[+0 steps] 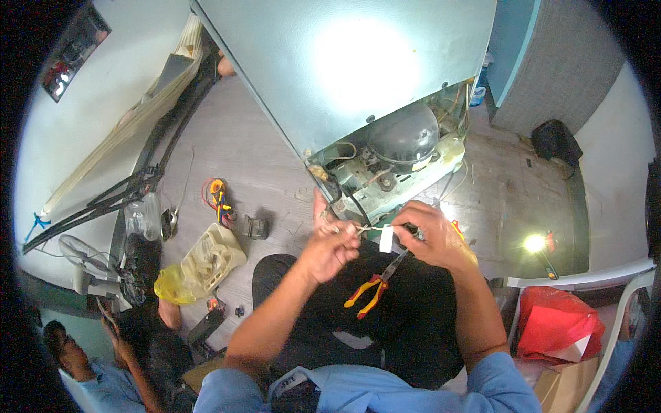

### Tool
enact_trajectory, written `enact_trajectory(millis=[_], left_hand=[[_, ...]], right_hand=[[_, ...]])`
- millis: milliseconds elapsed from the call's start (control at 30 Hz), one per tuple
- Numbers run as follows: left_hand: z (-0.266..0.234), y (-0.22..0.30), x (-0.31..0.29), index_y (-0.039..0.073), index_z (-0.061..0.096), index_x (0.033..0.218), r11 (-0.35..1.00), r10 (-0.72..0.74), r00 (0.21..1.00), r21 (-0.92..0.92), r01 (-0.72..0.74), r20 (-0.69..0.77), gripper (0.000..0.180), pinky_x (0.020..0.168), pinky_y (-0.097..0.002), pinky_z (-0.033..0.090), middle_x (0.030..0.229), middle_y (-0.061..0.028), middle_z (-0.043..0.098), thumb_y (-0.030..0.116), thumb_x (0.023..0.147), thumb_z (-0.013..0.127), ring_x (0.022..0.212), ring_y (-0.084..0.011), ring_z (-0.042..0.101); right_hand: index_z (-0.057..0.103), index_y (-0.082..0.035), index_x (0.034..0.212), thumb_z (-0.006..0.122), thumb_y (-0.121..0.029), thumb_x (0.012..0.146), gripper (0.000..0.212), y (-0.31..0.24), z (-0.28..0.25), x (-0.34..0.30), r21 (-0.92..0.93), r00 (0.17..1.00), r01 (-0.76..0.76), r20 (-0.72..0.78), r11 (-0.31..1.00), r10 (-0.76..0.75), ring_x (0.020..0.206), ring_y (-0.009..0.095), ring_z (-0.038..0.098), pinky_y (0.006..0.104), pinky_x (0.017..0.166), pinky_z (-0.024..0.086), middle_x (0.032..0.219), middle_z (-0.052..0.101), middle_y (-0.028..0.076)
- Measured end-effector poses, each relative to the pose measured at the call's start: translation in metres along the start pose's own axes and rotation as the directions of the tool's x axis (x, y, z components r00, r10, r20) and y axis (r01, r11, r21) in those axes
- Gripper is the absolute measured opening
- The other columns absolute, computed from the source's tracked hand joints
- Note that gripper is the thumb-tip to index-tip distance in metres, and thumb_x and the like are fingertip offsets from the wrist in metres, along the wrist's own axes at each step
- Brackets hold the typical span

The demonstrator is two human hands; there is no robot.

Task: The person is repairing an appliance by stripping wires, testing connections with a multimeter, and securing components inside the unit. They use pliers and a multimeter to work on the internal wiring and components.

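Below, grey floor (261, 151), fridge back (344, 62), hands (385, 241) pinching wires (368, 227), pliers (375, 283)

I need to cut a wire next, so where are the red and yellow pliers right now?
In the head view, the pliers lie just below the right hand, over the person's dark lap at centre.

The wire ends (365, 229) pinched between the left hand (329, 246) and right hand (435, 237) are too thin and blurred to make out. The right fingers hide the pliers' (375, 283) jaws. Glare whitens the fridge panel (358, 62). The lower edge cuts off a seated person (76, 358).
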State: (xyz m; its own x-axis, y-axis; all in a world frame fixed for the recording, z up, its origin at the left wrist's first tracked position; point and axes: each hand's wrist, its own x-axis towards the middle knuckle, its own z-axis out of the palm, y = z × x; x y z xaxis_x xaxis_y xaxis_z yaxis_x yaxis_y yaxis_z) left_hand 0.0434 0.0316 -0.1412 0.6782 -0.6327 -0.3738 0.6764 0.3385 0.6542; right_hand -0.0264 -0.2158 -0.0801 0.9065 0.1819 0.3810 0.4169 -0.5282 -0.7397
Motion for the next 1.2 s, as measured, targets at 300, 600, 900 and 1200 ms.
enact_trajectory(millis=[300, 600, 900, 1200], left_hand=[[0.070, -0.075, -0.029, 0.011, 0.061, 0.109, 0.992, -0.087, 0.993, -0.094, 0.080, -0.075, 0.017, 0.071, -0.0266, 0.051, 0.089, -0.0005, 0.062, 0.025, 0.099, 0.063, 0.079, -0.0118, 0.062], [0.092, -0.057, -0.001, 0.013, 0.055, 0.127, 0.884, 0.148, 0.978, -0.462, -0.066, 0.144, 0.033, 0.102, -0.0392, 0.043, 0.116, -0.0002, 0.062, 0.021, 0.096, 0.063, 0.108, -0.0158, 0.059], [0.072, -0.057, -0.005, 0.017, 0.042, 0.145, 0.853, 0.079, 0.968, -0.518, 0.057, 0.237, 0.052, 0.103, -0.0443, 0.045, 0.127, 0.0009, 0.058, 0.030, 0.097, 0.060, 0.119, -0.0192, 0.055], [0.047, -0.085, 0.015, 0.005, 0.048, 0.134, 0.964, 0.264, 0.963, 0.048, -0.262, -0.047, 0.050, 0.087, -0.0285, 0.053, 0.113, -0.0056, 0.061, 0.003, 0.090, 0.070, 0.103, -0.0136, 0.061]], right_hand=[[0.065, -0.005, 0.093, 0.069, -0.010, 0.082, 0.013, -0.008, -0.005, -0.005, -0.276, 0.998, 0.067, 0.032, 0.959, -0.061, 0.091, 0.030, 0.060, 0.0407, 0.083, 0.045, 0.093, 0.061, 0.010], [0.062, -0.006, 0.091, 0.061, -0.018, 0.084, 0.014, -0.020, -0.002, -0.002, -0.410, 0.992, 0.114, -0.004, 0.905, -0.127, 0.091, 0.031, 0.058, 0.0452, 0.081, 0.044, 0.090, 0.057, 0.010], [0.060, -0.005, 0.095, 0.061, -0.017, 0.079, 0.019, -0.018, 0.010, -0.001, -0.490, 0.981, 0.189, 0.126, 0.851, -0.145, 0.093, 0.030, 0.057, 0.0438, 0.082, 0.046, 0.091, 0.055, 0.010], [0.059, -0.006, 0.093, 0.065, -0.016, 0.082, 0.016, -0.004, 0.014, -0.003, -0.359, 0.994, 0.107, 0.065, 0.927, -0.089, 0.092, 0.033, 0.058, 0.0470, 0.081, 0.046, 0.093, 0.056, 0.012]])
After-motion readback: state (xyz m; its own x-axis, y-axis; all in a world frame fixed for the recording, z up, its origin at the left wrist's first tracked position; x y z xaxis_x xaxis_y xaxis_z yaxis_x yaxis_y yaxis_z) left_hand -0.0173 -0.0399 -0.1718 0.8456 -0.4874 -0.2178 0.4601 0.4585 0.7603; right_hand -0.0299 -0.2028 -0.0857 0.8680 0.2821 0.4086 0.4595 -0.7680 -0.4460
